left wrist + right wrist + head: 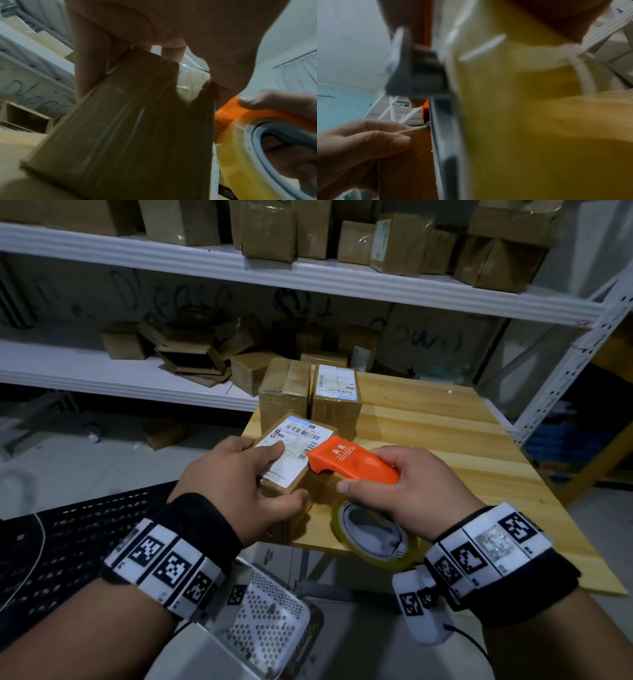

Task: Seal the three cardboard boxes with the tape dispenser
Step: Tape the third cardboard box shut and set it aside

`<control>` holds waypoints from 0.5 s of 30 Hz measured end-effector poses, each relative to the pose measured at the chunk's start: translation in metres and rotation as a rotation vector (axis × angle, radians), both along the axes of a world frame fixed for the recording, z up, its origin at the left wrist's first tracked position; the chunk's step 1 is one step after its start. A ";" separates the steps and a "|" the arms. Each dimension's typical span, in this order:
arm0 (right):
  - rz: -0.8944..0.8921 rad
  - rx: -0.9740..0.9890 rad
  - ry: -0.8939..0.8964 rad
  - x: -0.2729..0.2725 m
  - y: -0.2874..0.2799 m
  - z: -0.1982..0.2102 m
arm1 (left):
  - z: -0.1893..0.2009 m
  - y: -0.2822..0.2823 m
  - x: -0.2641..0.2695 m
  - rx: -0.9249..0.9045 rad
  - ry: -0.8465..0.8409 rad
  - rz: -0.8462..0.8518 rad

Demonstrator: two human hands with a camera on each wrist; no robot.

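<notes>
A small cardboard box (298,440) with a white shipping label stands at the near left corner of the wooden table (445,433). My left hand (239,474) grips this box (137,128) from above, fingers on the label and thumb on its near side. My right hand (407,491) holds the orange tape dispenser (352,462) with its yellowish tape roll (373,534); the dispenser's front edge sits at the box's right top edge. The tape roll (243,155) shows beside the box. Behind stand two more boxes: one taped (284,392), one labelled (337,398).
White metal shelving (308,278) behind the table carries many cardboard boxes. A black perforated surface (68,542) lies at the left and a white perforated basket (267,611) below my wrists. The table's right half is bare wood.
</notes>
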State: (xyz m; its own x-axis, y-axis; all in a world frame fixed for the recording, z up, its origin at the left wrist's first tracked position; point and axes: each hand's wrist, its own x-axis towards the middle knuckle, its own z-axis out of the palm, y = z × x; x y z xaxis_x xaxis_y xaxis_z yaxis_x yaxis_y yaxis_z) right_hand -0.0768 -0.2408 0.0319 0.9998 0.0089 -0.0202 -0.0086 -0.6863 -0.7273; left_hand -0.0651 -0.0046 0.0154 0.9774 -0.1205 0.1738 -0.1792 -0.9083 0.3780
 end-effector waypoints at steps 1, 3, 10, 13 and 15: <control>-0.003 -0.002 0.000 -0.001 -0.003 0.000 | 0.000 0.001 0.000 -0.015 -0.004 0.008; -0.007 0.003 0.014 -0.003 -0.010 0.001 | -0.001 0.002 0.000 -0.040 -0.010 0.019; -0.015 0.014 0.024 -0.009 -0.023 0.002 | 0.002 0.006 0.004 -0.218 -0.003 0.075; -0.026 0.011 0.022 -0.011 -0.029 0.002 | 0.000 0.013 0.010 -0.344 0.012 0.100; -0.022 0.015 0.025 -0.011 -0.028 0.001 | -0.003 0.014 0.013 -0.416 0.004 0.097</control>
State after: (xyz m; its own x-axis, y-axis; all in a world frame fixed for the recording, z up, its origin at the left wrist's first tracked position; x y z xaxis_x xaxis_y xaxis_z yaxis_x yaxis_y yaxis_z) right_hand -0.0880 -0.2686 0.0328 0.9989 -0.0127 -0.0450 -0.0418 -0.6749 -0.7367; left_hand -0.0525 0.0090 0.0124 0.9815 0.0516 0.1846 -0.0984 -0.6910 0.7162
